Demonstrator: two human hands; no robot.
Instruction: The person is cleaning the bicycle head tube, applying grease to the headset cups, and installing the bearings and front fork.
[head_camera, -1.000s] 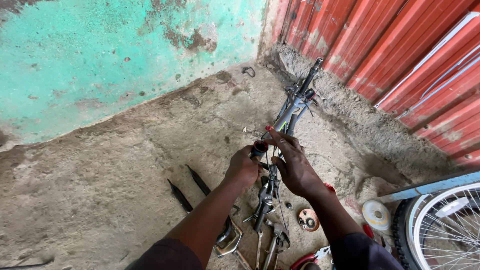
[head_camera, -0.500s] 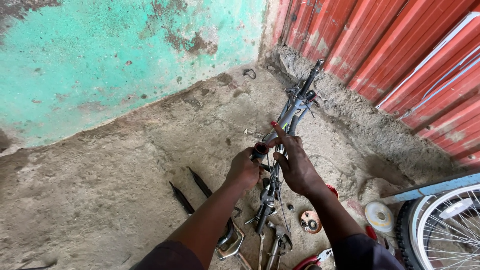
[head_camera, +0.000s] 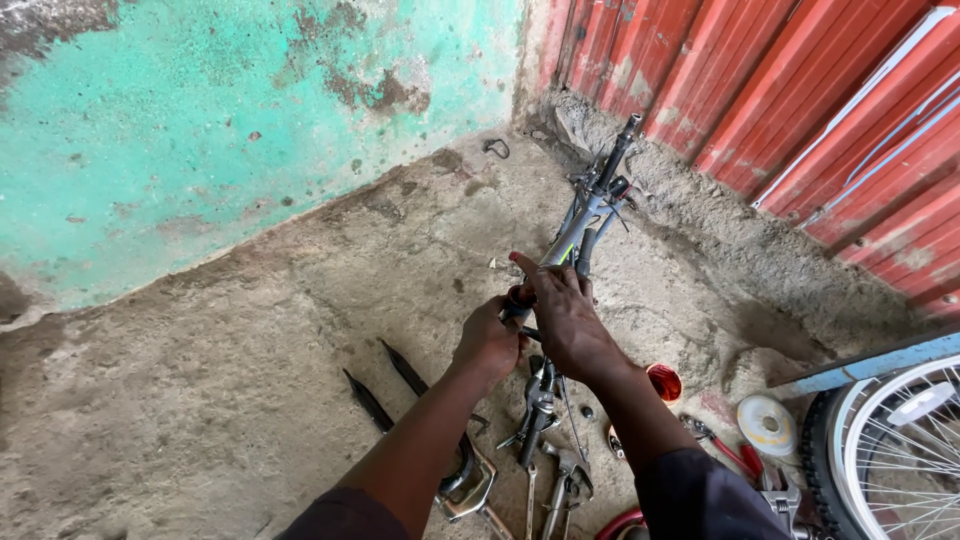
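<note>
A bicycle handlebar (head_camera: 590, 215) with levers and cables stretches away from me over the concrete floor, its black grip (head_camera: 622, 145) pointing at the far corner. My left hand (head_camera: 490, 340) grips the near part of the bar from the left. My right hand (head_camera: 565, 320) lies over the same bar just right of it, fingers wrapped over the top, and a small red-tipped piece (head_camera: 520, 262) shows at its fingertips. What that piece is I cannot tell.
Spanners and pliers (head_camera: 540, 470) lie on the floor below my arms, with two dark chisels (head_camera: 385, 385) to the left. A red cup (head_camera: 665, 382), a white disc (head_camera: 768, 423) and a bicycle wheel (head_camera: 890, 450) sit at the right. Turquoise wall (head_camera: 200, 130) behind, red corrugated sheet (head_camera: 800, 90) on the right.
Both hands stay on the handlebar. My right hand has shifted slightly over the bar and the view has drifted a little; the handlebar keeps its place.
</note>
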